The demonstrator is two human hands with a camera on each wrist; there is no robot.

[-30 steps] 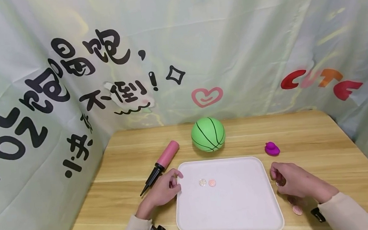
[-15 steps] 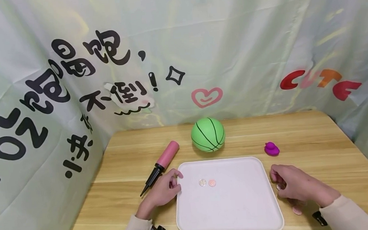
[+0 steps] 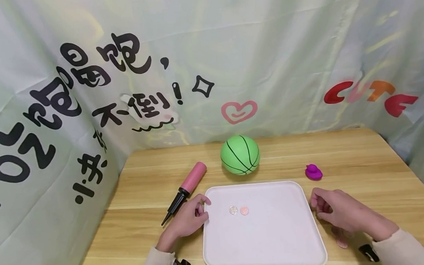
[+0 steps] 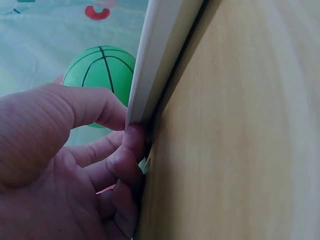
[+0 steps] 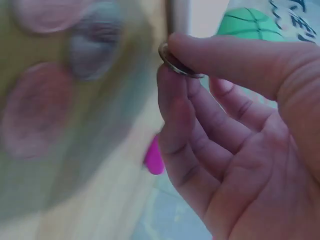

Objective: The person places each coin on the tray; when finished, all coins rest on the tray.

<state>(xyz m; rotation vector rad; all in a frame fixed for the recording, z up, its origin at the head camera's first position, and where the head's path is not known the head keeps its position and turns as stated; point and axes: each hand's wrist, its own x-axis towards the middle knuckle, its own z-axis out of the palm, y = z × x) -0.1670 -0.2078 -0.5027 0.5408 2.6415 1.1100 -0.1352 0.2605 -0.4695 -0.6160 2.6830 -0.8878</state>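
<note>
Right wrist view gives the closest look at the right hand (image 3: 338,209), just beside the right edge of the tray (image 3: 263,237): thumb and forefinger pinch a coin (image 5: 176,65), the gap between them no wider than its thin edge. The other fingers curl loosely and appear to hold nothing. Gripping with the tips probably suits so flat a thing, since little else gives purchase. Outside the tray's right edge, below that hand, two pinkish coins (image 5: 37,110) and a grey coin (image 5: 96,42) lie on the table (image 3: 346,147); blur makes it hard to tell whether any overlap.

Across the tray, the left hand (image 3: 189,218) nips the left rim between its fingertips, parted only by the rim's thickness, most likely to steady it against sliding. Inside the tray, toward its far left corner, a silvery coin (image 3: 233,210) and a rosy coin (image 3: 244,210) lie flat, side by side but apart. Beyond the tray's far edge sits a green ball (image 3: 240,155); a purple toy duck (image 3: 313,172) rests past the far right corner and a pump (image 3: 193,179) slants outside the far left one, presumably placed there to give both hands room.
</note>
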